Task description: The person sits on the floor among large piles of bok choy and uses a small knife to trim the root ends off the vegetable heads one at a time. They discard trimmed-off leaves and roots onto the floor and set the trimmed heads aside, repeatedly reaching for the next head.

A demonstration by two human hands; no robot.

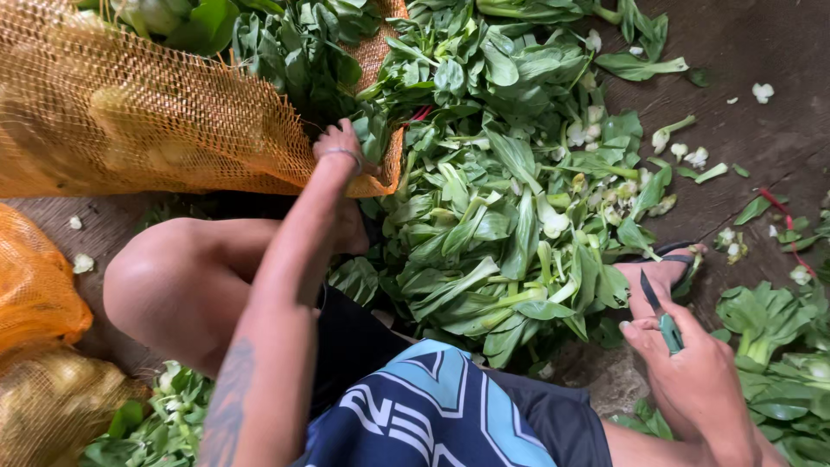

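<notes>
Knife (659, 316) in right hand (692, 372) grip | left hand (339, 143) grip clutching orange mesh sack (130, 112) mouth

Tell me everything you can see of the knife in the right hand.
The knife is small, with a dark, narrow, pointed blade and a green handle. The right hand grips the handle, thumb along its side, so only part of it shows. The blade points up and away from the body, toward the sandalled foot and the pile of leafy greens. It touches no leaf.

A vegetable-sorting spot on bare ground (761, 52), like a market or farm yard: heaped greens (510, 216), orange mesh sacks (130, 112), cut stem scraps (683, 156) scattered about.
</notes>
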